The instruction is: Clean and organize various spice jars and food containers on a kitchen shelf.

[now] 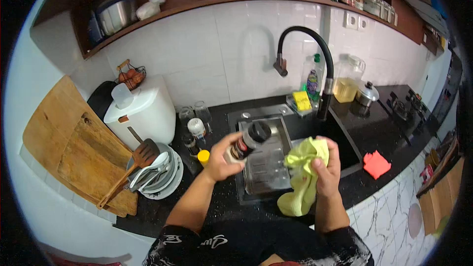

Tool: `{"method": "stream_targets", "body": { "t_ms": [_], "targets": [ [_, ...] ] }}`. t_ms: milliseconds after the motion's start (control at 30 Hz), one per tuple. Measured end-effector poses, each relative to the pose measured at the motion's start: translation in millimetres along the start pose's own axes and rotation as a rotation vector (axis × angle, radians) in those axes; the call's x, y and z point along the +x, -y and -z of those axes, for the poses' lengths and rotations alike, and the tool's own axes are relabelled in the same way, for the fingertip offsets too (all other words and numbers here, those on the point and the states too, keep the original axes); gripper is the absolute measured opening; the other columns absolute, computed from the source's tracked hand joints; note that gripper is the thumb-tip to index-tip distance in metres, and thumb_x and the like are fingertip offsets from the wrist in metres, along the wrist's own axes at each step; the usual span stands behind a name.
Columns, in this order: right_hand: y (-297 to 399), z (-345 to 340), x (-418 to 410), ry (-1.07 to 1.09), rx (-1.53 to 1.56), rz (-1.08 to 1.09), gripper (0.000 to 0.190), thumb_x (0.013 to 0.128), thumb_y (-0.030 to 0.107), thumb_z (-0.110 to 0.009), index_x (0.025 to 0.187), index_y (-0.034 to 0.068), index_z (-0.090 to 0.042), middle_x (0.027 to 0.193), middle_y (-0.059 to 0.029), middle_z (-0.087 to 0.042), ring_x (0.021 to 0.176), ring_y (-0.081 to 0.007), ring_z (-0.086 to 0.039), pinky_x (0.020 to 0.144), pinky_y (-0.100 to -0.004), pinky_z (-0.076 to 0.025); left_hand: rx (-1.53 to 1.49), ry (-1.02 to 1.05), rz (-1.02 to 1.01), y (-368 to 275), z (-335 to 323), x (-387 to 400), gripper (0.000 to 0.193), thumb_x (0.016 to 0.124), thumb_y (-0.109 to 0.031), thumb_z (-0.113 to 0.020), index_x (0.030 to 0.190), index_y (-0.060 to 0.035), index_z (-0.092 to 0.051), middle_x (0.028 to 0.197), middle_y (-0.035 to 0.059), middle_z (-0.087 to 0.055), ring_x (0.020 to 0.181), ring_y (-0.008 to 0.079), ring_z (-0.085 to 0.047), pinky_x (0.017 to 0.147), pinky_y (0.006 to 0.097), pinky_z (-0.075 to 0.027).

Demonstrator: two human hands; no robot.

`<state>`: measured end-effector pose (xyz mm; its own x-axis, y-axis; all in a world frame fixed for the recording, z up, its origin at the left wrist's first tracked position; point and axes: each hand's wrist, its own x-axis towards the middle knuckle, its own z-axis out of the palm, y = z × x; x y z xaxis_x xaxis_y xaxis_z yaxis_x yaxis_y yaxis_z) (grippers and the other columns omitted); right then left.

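Note:
My left hand (223, 159) grips a spice jar (242, 147) with a black cap, tilted over the left side of the sink's steel drainer tray (264, 177). A label with writing wraps the jar. In my right hand (328, 170) a yellow-green cloth (305, 177) is bunched, its lower end hanging down near the counter's front edge. The jar and the cloth are apart. Close to my left hand stand a yellow-capped container (203, 157), a small dark jar (191, 145) and a white-topped jar (196, 127).
A black faucet (306, 31) arches over the sink basin (340, 144). Stacked plates (179, 171) with a slotted spatula (146, 153) stand left, beside wooden cutting boards (88, 147). A red cloth (376, 164) lies right of the sink. Two glasses (202, 112) stand behind the jars.

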<state>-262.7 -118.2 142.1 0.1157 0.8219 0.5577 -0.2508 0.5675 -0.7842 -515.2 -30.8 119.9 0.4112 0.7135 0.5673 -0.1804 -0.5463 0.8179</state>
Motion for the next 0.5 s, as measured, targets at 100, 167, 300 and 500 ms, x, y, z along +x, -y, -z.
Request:
{"method": "stream_targets", "body": {
  "t_ms": [100, 167, 300, 500],
  "targets": [
    [-4, -17, 8, 0.02, -0.157, 0.157, 0.036, 0.082, 0.014, -0.054, 0.114, 0.001, -0.047, 0.109, -0.0113, -0.05, 0.1, -0.018, -0.048, 0.085, -0.0297, -0.039, -0.097, 0.044, 0.069, 5, -20, -35, 0.065, 0.057, -0.003, -0.064, 0.118, 0.0037, -0.046, 0.104, 0.0086, -0.051, 0.094, 0.0155, -0.051, 0.085, 0.0267, -0.037],
    [-5, -29, 12, 0.298, -0.703, 0.488, 0.037, 0.078, 0.019, -0.06, 0.112, 0.005, -0.05, 0.111, -0.0159, -0.05, 0.097, -0.0292, -0.051, 0.085, -0.0353, -0.04, -0.125, 0.064, 0.083, 7, -27, -45, 0.064, 0.056, -0.003, -0.063, 0.118, 0.0036, -0.046, 0.1, 0.0075, -0.051, 0.091, 0.0155, -0.051, 0.081, 0.0253, -0.039],
    [-37, -56, -8, 0.235, -0.889, 0.663, 0.041, 0.067, 0.014, -0.067, 0.105, 0.006, -0.055, 0.107, -0.0128, -0.054, 0.087, -0.0288, -0.055, 0.078, -0.0346, -0.045, -0.143, 0.017, 0.118, 22, -37, -63, 0.065, 0.055, -0.002, -0.061, 0.119, 0.0053, -0.046, 0.096, 0.0069, -0.05, 0.088, 0.0144, -0.051, 0.078, 0.0244, -0.039],
    [-37, -67, -11, 0.195, -0.962, 1.013, 0.042, 0.06, 0.009, -0.069, 0.1, 0.007, -0.057, 0.099, -0.0112, -0.058, 0.08, -0.0279, -0.058, 0.072, -0.0334, -0.048, -0.179, -0.037, 0.044, 22, -39, -72, 0.066, 0.055, -0.002, -0.062, 0.118, 0.0059, -0.046, 0.096, 0.0077, -0.05, 0.09, 0.0149, -0.05, 0.08, 0.0246, -0.038]
  ]
}}
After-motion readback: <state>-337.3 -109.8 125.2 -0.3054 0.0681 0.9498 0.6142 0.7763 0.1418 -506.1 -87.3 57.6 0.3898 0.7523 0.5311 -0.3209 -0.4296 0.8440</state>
